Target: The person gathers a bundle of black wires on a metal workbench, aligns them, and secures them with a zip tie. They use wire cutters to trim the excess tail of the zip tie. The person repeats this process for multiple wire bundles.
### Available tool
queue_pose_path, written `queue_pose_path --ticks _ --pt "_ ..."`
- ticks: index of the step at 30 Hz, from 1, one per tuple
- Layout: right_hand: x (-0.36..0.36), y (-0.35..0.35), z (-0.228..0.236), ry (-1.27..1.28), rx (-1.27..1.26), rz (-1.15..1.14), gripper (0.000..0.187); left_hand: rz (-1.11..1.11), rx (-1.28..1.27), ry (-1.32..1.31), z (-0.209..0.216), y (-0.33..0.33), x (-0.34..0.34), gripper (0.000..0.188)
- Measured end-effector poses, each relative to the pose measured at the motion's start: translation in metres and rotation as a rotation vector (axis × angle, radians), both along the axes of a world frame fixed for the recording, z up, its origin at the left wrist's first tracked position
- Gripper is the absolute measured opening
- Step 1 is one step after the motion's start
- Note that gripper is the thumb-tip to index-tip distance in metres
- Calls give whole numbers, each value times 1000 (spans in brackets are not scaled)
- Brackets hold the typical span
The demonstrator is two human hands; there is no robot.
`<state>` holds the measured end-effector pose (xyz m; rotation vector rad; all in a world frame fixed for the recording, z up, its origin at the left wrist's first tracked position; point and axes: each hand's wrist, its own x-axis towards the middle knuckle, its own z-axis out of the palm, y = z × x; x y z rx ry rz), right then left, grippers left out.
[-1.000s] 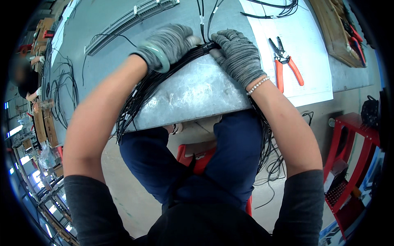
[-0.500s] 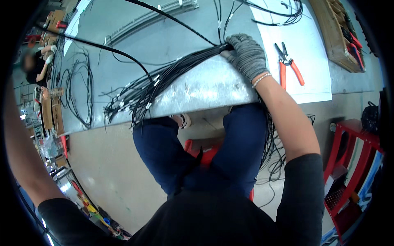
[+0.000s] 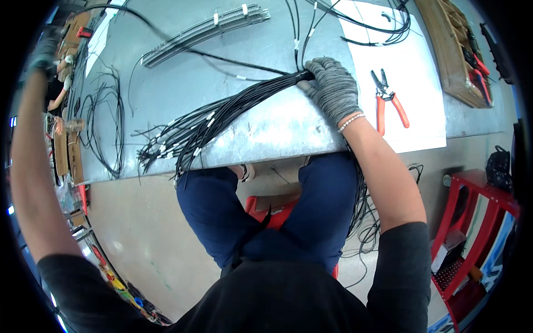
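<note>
My right hand point(image 3: 333, 86), in a grey knit glove and with a beaded bracelet at the wrist, closes round the gathered end of a bundle of black cables point(image 3: 239, 105). The bundle fans out leftward across the metal table, its white-tagged ends hanging over the front edge. My left hand point(image 3: 47, 50), gloved too, is raised far out at the upper left; its fingers are dark and smeared. One black cable point(image 3: 136, 15) arcs through the air from the bundle's gathered end to that hand, which appears to grip it. Orange-handled wire strippers point(image 3: 388, 97) lie on white paper right of my right hand.
A slotted grey strip point(image 3: 205, 33) lies at the back of the table point(image 3: 277, 122). Loose black wire point(image 3: 102, 122) is at the left, coiled cables point(image 3: 388, 36) at the back right. A wooden tool box point(image 3: 455, 55) and a red stand point(image 3: 472, 222) are rightward. Another person works far left.
My left hand has come into view at the upper left. The cable that looped over the bundle now runs from its gathered end toward that hand. My right hand keeps its grip.
</note>
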<state>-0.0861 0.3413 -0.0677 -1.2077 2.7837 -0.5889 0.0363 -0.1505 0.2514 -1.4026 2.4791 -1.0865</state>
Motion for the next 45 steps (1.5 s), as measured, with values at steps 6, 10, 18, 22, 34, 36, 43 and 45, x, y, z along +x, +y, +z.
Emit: queue_pose_path --ticks 6,10,18,22,34,36,43,45 --pt "1 0 -2 24 17 -6 49 -615 380 -20 -226 98 -28 68" --pt "-1 8 -8 14 -6 -22 49 -1087 601 172 -249 229 -47 42" --pt "1 2 -6 93 -35 -10 47 -1068 689 -99 -267 239 -9 29" --pt "0 0 -9 114 -57 -7 46 -925 679 30 -280 246 -1 32" --pt "2 1 -2 74 -69 4 45 -1101 625 316 -275 259 -28 24" --pt "1 3 -5 75 -84 4 45 -904 951 576 -273 270 -35 18" --pt "1 3 -6 52 -52 10 47 -423 1664 1321 -287 295 -43 15" --pt "-1 4 -3 28 -32 17 47 -305 1786 1382 -286 289 -46 15"
